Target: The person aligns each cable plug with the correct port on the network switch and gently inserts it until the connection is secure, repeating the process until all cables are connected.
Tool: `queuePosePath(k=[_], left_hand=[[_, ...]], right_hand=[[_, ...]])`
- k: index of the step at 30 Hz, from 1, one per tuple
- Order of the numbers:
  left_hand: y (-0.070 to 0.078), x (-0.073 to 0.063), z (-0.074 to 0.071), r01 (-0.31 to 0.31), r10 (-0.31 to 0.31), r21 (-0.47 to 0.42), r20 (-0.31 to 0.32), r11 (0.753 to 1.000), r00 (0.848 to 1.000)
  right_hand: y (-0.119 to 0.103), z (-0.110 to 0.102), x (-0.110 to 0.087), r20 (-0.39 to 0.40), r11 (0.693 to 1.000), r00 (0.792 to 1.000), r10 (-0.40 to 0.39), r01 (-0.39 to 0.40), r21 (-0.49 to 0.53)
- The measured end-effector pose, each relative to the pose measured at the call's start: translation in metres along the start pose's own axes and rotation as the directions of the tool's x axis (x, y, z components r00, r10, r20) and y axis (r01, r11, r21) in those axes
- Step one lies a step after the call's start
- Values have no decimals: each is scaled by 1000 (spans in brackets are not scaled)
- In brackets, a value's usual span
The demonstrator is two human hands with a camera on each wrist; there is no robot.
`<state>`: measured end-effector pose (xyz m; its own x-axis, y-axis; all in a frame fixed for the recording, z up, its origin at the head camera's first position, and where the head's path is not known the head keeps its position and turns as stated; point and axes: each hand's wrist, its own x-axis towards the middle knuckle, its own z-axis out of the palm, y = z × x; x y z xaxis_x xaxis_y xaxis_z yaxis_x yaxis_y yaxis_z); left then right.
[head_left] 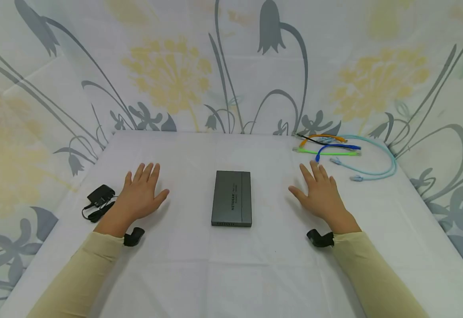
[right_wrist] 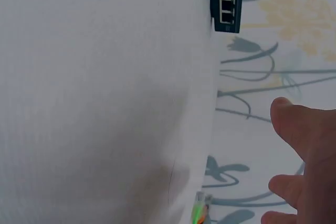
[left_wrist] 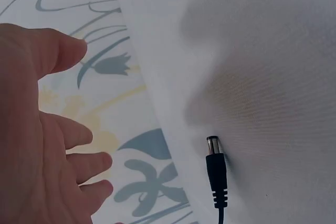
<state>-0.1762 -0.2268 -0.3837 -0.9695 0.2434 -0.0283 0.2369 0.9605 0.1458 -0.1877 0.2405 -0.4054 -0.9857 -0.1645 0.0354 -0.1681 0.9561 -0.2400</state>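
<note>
A dark grey NETGEAR network switch [head_left: 232, 198] lies flat on the white-covered table, between the two hands and touched by neither. My left hand [head_left: 142, 194] is spread with the palm down, holding nothing. Just left of it lies a black power adapter [head_left: 101, 194] with a coiled cord; its barrel plug [left_wrist: 216, 171] shows in the left wrist view. On the other side, my right hand [head_left: 320, 194] is also spread and holds nothing. Past its fingertips lies a short blue network cable [head_left: 336, 146]. The switch's row of ports [right_wrist: 227, 1] appears at the top of the right wrist view.
At the back right, a green cable [head_left: 331, 153], an orange cable [head_left: 323, 136] and a long light-blue cable [head_left: 392, 163] lie in a loose group with a black one. Flower-patterned cloth [head_left: 247, 66] rises behind the table and along both sides.
</note>
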Motion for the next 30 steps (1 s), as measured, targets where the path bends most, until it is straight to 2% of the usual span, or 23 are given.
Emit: queuePosePath(k=[7, 21, 30], left_hand=[[-5, -4, 4, -35, 35, 9, 17, 999, 999], [-10, -11, 8, -33, 33, 12, 48, 999, 998], [-13, -14, 7, -48, 47, 11, 61, 999, 997]], right_hand=[[-15, 8, 5, -17, 998, 999, -49, 49, 24], [-34, 18, 5, 23, 994, 996, -87, 85, 65], [-43, 24, 4, 25, 984, 990, -138, 135, 115]])
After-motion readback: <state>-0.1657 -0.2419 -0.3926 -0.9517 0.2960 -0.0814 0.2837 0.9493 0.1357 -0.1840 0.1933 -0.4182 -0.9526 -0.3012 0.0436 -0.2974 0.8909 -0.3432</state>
